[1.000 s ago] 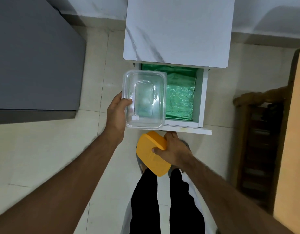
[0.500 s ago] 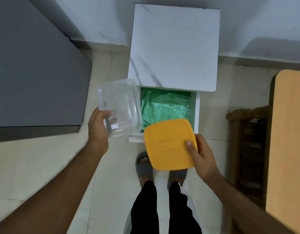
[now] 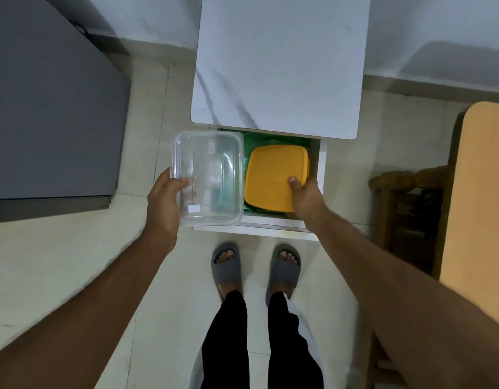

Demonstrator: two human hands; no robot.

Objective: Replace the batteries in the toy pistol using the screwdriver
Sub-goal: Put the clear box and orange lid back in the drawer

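Standing over the open drawer [image 3: 322, 175], I am gripping a clear plastic container [image 3: 209, 178] in my left hand [image 3: 164, 203], thumb hooked over its near rim, and it is looking empty apart from a small white tag. My right hand [image 3: 306, 196] is pinching the near corner of a yellow lid [image 3: 273, 175], thumb on top, holding it low inside the drawer over the green plastic bag [image 3: 259, 138] lining it. Neither the toy pistol, the screwdriver nor any batteries are showing anywhere around my hands, so I am judging the whole job as still ahead: no screw undone, no cell swapped. Beyond my hands the white marble-patterned cabinet top [image 3: 279, 66] is overhanging the drawer's back. Below my wrists, my grey slippers [image 3: 283, 269] are planted close to the drawer front.
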